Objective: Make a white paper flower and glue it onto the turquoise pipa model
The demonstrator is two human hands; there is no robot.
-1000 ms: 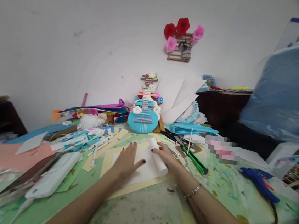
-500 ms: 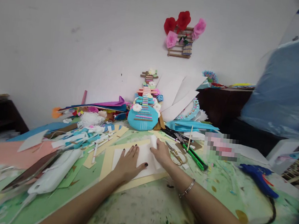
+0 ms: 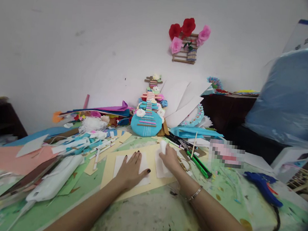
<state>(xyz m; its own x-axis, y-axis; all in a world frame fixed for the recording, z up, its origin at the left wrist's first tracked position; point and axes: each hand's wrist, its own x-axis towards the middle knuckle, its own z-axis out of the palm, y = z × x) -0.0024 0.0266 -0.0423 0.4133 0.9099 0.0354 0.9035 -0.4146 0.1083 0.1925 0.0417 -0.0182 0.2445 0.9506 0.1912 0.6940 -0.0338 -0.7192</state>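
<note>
My left hand (image 3: 133,168) lies flat with its fingers spread on a white paper sheet (image 3: 120,163), which rests on a larger cream card (image 3: 109,175). My right hand (image 3: 172,158) is closed on a second white paper piece (image 3: 161,167), its far end curled up between my fingers. This piece now lies a little to the right of the sheet under my left hand. A bangle shows on my right wrist.
Scissors (image 3: 184,165), green and black pens (image 3: 199,166) and a wooden stick lie right of my hand. A blue glue gun (image 3: 263,186) with a cord sits at right. A paper-craft guitar (image 3: 146,120) leans on the wall. Scraps, pink card and a white bottle (image 3: 53,182) crowd the left.
The rolled white paper under my right hand has come apart from the flat sheet and shifted right. My left hand stayed pressed on the flat sheet.
</note>
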